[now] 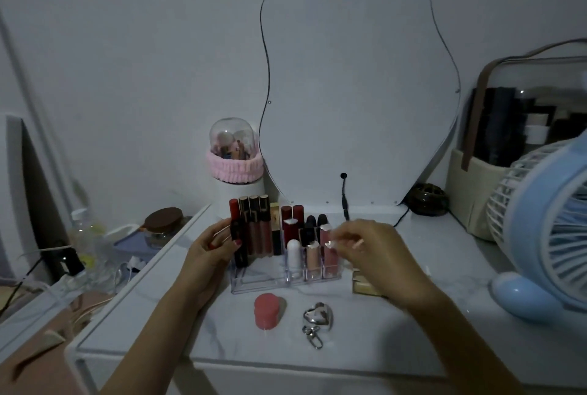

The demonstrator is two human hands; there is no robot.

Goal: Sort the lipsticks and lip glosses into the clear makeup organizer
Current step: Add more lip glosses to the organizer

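- Your left hand (212,244) curled its fingers round a dark lipstick tube (236,232) at the left end of the clear organizer (254,283).
- Your right hand (365,245) pinched the silver cap of a pink lip gloss (328,256) standing in the front right compartment.
- The organizer stood on the tabletop (413,331), with a pink jar (266,310) and a heart keychain (319,317) in front.

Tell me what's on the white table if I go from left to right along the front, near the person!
Pink round pot → silver heart keychain → blue fan. Behind the first two stands the clear organizer, with the left hand and right hand at either end of it.
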